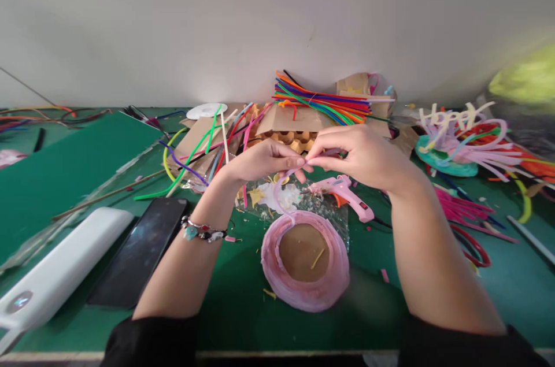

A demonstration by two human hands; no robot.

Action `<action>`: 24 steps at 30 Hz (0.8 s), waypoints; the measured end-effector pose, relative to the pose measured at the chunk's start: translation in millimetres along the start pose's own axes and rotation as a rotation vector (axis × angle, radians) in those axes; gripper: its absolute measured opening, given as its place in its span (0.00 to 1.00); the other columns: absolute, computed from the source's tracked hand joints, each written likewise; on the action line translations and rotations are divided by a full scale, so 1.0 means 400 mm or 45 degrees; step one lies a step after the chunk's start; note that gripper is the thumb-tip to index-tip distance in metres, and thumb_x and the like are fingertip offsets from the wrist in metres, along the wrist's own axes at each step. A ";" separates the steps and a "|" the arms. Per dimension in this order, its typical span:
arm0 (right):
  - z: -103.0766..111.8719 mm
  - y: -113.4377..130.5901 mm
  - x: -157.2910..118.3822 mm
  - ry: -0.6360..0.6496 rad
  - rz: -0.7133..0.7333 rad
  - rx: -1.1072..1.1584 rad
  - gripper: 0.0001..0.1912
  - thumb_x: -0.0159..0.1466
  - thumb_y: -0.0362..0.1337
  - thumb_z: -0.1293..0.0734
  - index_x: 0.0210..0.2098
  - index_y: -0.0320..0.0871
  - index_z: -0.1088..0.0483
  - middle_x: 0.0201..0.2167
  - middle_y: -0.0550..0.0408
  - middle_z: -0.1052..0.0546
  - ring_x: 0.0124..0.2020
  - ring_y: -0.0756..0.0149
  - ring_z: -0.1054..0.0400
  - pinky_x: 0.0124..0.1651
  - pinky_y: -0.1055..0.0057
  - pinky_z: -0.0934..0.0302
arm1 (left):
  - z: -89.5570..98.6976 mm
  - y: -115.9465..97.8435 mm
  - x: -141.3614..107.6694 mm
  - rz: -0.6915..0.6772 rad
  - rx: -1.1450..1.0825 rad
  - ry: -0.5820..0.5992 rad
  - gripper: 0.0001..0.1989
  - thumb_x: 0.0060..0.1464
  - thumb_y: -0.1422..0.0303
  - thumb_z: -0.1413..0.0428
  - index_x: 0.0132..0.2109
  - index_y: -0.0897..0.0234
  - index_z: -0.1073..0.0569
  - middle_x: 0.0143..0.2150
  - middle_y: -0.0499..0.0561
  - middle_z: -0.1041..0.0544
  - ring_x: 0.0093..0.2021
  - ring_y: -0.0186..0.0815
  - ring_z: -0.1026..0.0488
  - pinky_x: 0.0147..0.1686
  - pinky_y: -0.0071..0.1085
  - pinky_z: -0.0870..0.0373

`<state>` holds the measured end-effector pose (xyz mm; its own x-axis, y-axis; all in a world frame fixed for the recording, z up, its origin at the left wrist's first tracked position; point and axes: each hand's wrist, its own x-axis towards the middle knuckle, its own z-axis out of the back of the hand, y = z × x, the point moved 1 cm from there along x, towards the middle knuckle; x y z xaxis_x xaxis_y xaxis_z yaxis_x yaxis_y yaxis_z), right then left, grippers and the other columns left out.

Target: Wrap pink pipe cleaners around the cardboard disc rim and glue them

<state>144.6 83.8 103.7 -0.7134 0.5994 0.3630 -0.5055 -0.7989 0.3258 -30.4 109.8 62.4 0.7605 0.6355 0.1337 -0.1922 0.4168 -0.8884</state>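
Both hands meet above the middle of the table and pinch a pale lilac pipe cleaner (281,193). Thumb and fingers of my left hand (275,159) are closed on it. My right hand (353,153) grips the same strand close beside, its fingertips nearly touching the left ones. From my fingers the strand curves down to a round pink coil (271,274) lying on the table. The coil is wound in a thick ring around a brown cardboard middle (303,251). Just under my right hand lies a pink hot glue gun (342,189).
A white power bank (73,263) and a black phone (141,251) lie at left. Bundled coloured pipe cleaners (321,98) rest on cardboard at the back. At right stands a pipe cleaner piece (468,141) on a teal base. A plastic sheet with scraps (277,196) lies behind the coil.
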 end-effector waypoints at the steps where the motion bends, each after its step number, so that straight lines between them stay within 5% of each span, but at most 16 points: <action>1: 0.000 0.000 0.000 -0.004 0.006 -0.004 0.06 0.58 0.33 0.36 0.26 0.40 0.31 0.24 0.58 0.28 0.25 0.75 0.38 0.28 0.77 0.48 | 0.001 0.002 -0.001 0.000 -0.015 0.010 0.13 0.53 0.63 0.48 0.31 0.68 0.23 0.26 0.49 0.23 0.21 0.22 0.39 0.22 0.19 0.39; 16: 0.006 -0.024 -0.008 -0.114 -0.209 -0.178 0.06 0.57 0.33 0.38 0.24 0.40 0.34 0.17 0.63 0.36 0.19 0.78 0.47 0.23 0.77 0.53 | -0.001 0.001 -0.001 0.044 0.158 -0.102 0.11 0.54 0.69 0.50 0.34 0.70 0.24 0.25 0.47 0.26 0.22 0.22 0.35 0.24 0.18 0.37; 24: -0.006 -0.017 -0.004 -0.085 -0.231 -0.150 0.04 0.59 0.33 0.39 0.30 0.40 0.33 0.23 0.59 0.31 0.23 0.76 0.41 0.27 0.76 0.48 | -0.013 -0.005 0.007 0.086 0.137 -0.205 0.08 0.52 0.72 0.48 0.34 0.69 0.23 0.25 0.48 0.25 0.22 0.22 0.37 0.21 0.18 0.40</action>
<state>148.1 88.1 99.0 -0.5741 0.7324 0.3660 -0.6784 -0.6758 0.2882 -24.9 107.3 62.4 0.6364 0.7563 0.1516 -0.3107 0.4313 -0.8470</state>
